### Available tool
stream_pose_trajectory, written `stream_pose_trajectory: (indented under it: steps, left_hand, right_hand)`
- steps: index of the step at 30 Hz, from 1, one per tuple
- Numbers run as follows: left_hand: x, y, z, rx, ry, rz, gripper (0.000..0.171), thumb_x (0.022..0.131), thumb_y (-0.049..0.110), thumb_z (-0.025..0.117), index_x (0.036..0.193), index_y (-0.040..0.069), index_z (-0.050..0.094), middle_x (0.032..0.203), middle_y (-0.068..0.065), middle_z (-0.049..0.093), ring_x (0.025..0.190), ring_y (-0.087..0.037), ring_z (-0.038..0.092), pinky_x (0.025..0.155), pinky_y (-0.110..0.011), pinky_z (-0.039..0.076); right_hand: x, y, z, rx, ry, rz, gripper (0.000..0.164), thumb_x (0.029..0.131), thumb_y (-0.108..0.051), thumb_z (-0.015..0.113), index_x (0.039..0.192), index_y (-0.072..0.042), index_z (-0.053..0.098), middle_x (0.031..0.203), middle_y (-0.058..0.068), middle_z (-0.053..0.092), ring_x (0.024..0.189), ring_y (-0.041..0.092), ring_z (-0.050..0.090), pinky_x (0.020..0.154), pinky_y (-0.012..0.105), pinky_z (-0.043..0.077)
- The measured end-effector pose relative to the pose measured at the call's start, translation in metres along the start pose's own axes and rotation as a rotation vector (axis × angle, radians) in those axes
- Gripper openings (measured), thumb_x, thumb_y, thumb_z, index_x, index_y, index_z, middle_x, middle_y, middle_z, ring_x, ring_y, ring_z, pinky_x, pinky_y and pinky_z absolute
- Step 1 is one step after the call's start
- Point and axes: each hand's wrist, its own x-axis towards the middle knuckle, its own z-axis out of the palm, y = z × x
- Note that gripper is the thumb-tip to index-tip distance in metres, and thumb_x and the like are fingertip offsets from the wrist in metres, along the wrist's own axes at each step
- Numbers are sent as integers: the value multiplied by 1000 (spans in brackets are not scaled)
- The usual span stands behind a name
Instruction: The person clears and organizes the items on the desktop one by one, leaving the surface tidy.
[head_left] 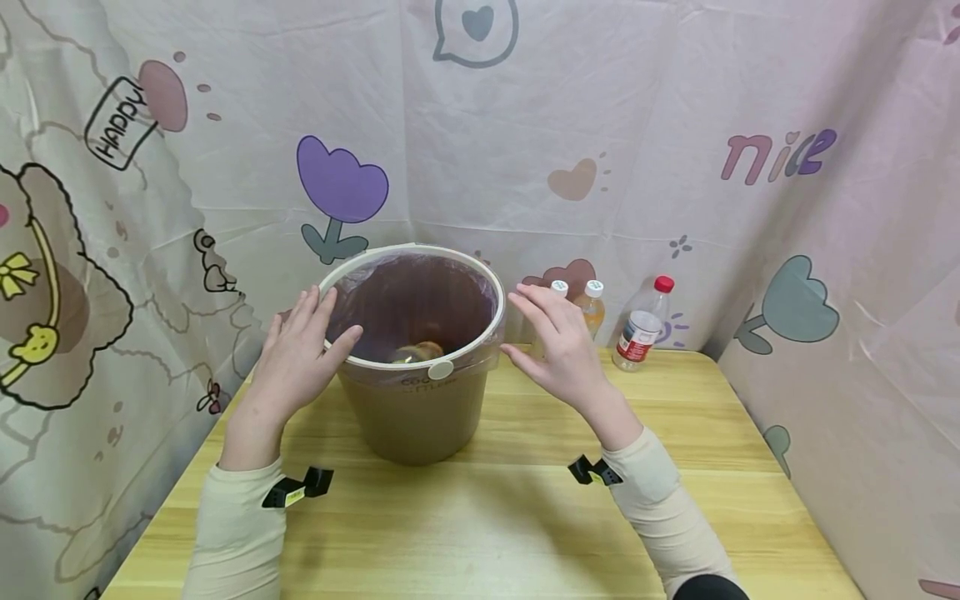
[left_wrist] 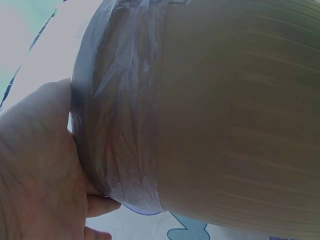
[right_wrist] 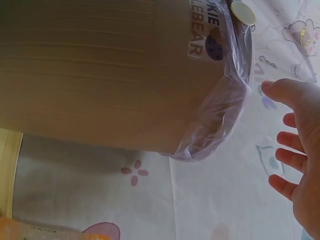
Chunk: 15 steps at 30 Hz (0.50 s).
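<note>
A brown trash bin [head_left: 420, 421] with a cream rim stands upright on the table, lined with a thin clear plastic bag [left_wrist: 132, 90] folded over its edge. Some items [head_left: 417, 352], one brownish and one shiny, lie inside, partly hidden by the front rim. My left hand [head_left: 296, 358] rests at the bin's left rim with extended fingers, its thumb pointing over the opening. On the other side my right hand [head_left: 558, 350] holds nothing and hovers beside the rim, fingers spread; the right wrist view shows a gap between its fingertips and the bag.
Behind my right hand stand two white-capped bottles, one with orange contents [head_left: 593, 308]. A clear bottle [head_left: 642, 329] with a red cap and label is further right, near the table's back edge. Printed cloth [head_left: 480, 125] hangs behind and at both sides of the wooden table [head_left: 480, 533].
</note>
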Motion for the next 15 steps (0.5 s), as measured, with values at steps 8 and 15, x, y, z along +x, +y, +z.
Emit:
stream_pose_trajectory:
  steps: [8, 15]
  left_hand:
    - [-1, 0, 1, -4, 9, 4, 82, 99, 61, 32, 157, 6, 13, 163, -23, 6, 152, -40, 3, 117, -68, 0]
    - [0, 0, 1, -9, 21, 14, 81, 99, 60, 32, 157, 6, 14, 162, -24, 7, 151, -42, 5, 116, -69, 0]
  right_hand:
    - [-7, 4, -2, -16, -7, 2, 64, 74, -25, 83, 130, -3, 59, 134, 16, 58, 124, 33, 53, 103, 48, 42]
    - [-17, 8, -5, -20, -22, 38, 61, 79, -29, 78, 131, -5, 58, 133, 15, 58, 127, 32, 52, 102, 50, 42]
